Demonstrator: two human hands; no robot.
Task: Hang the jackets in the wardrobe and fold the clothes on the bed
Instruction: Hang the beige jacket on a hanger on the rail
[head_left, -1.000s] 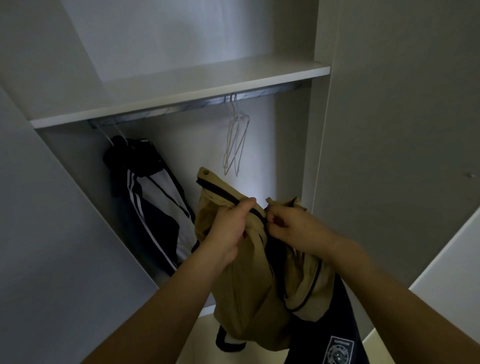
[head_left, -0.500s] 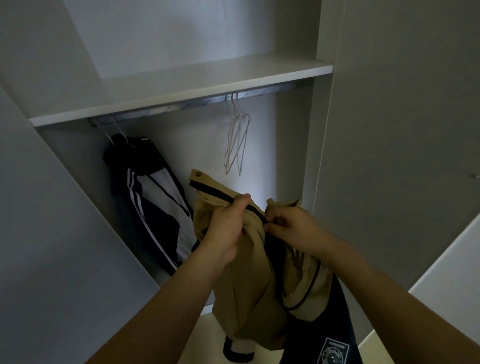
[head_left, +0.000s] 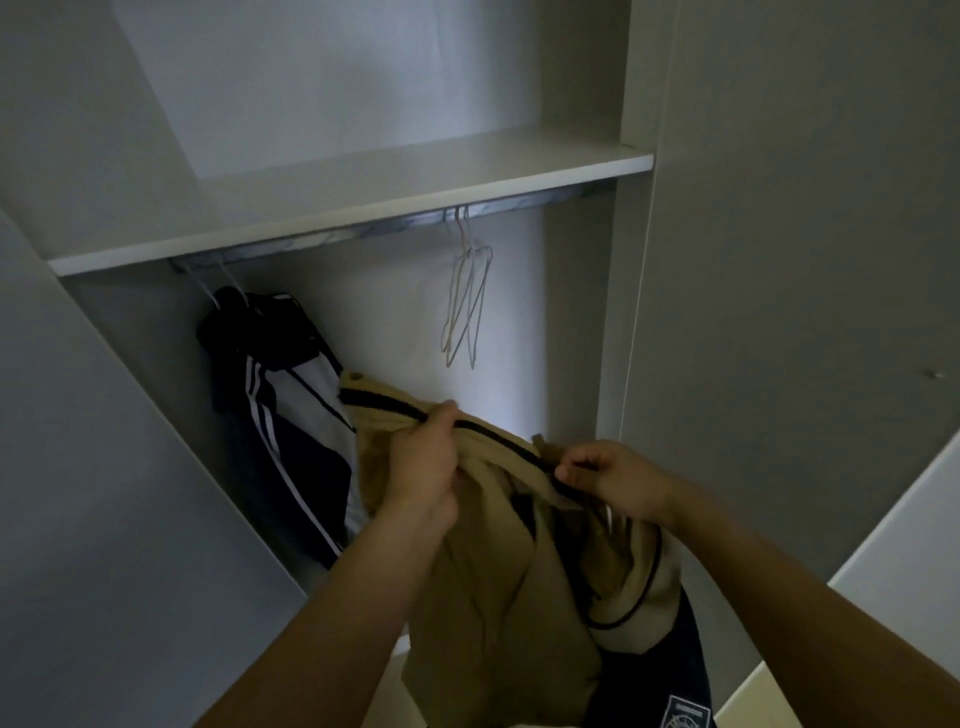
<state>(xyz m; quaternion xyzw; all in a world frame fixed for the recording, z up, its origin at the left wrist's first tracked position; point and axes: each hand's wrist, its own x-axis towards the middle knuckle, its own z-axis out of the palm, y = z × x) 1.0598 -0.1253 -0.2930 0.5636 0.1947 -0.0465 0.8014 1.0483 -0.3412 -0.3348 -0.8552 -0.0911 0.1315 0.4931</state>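
1. The jacket (head_left: 498, 597) in the hands is tan, with a black strip along its top edge and thin black piping on the right.
2. The hung jacket (head_left: 291, 436) is navy and white, black at the shoulders, with three white stripes.
3. The hangers (head_left: 467, 306) are pale wire.
4. The wardrobe (head_left: 363, 197) is off-white; its rail (head_left: 363, 228) is grey.
5. The dark cloth (head_left: 670, 686) bears a white badge.

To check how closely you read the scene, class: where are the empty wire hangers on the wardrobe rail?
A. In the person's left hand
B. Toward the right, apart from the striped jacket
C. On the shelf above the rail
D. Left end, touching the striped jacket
B: the empty wire hangers dangle from the rail toward its right end, with bare wall between them and the striped jacket hanging at the left.
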